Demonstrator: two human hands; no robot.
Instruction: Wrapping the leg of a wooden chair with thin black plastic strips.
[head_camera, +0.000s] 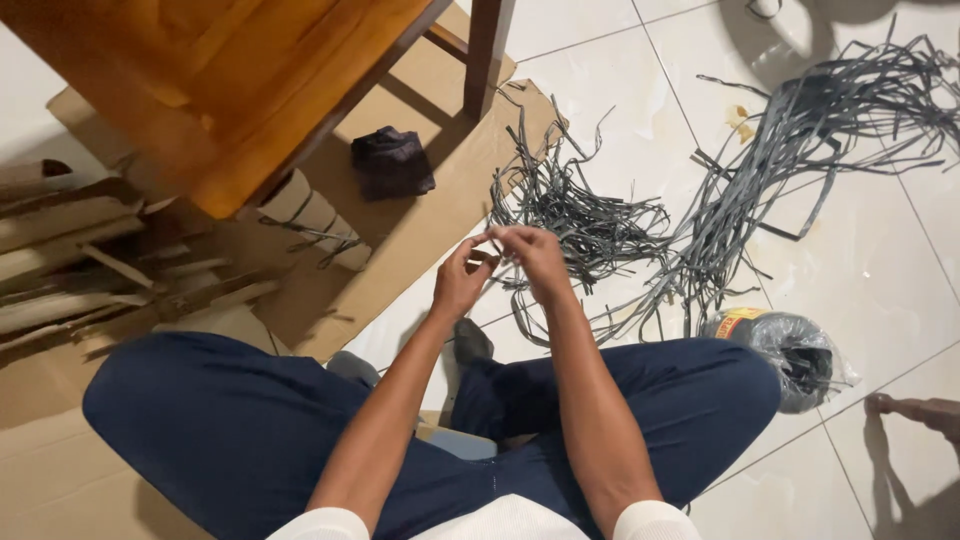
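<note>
1. The left hand (458, 282) and the right hand (535, 258) meet above the tiled floor (880, 250), fingertips pinching one thin grey strip (497, 240).
2. The strip looks light, flat and flexible, probably slippery; holding near its end seems best.
3. The loose strip pile (580, 215) lies just beyond.

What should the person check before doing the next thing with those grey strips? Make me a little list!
1. Both hands on the strip: left hand and right hand meet at a thin grey plastic strip pinched between the fingertips. Ok.
2. More strips within reach: tangled pile of grey plastic strips lies on the white tiled floor just ahead. Ok.
3. Strips untangled: the pile is knotted and spread. Not ok.
4. Wrapped grey roll nearby, beside the right knee. Ok.
5. Strip free of tears: too thin to see. Cannot tell.
</note>
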